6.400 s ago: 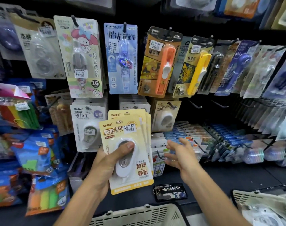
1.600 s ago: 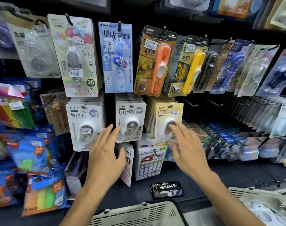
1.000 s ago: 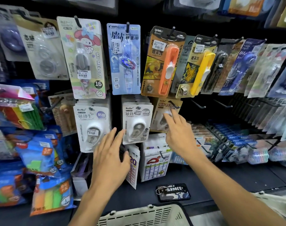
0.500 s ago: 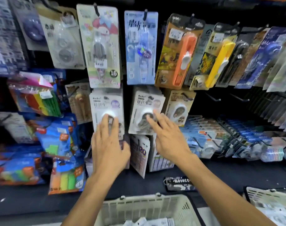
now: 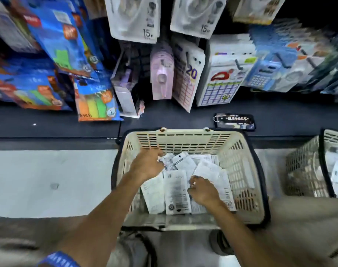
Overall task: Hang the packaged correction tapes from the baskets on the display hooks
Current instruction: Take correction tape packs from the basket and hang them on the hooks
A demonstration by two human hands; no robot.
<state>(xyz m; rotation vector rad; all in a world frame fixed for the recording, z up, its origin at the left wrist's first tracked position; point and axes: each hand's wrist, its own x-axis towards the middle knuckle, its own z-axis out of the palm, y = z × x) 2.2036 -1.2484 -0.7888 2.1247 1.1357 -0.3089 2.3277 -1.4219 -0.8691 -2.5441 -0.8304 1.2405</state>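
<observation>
**Pick-up from basket: hand and pack positions**

Below the display wall, a cream basket (image 5: 247, 151) stands on the floor before the dark shelf (image 5: 48, 122). Left hand (image 5: 147, 166): fingers curled down onto the packs (image 5: 176, 191) at the far left of the heap; whether they pinch one cannot be told. Right hand (image 5: 203, 191): fingers curled over packs at the near right; grip likewise unclear. Packs lie flat, mostly backs up, long axes running roughly away from the person. A second basket (image 5: 307, 170) stands right. Hanging cards (image 5: 133, 16) show overhead.
</observation>
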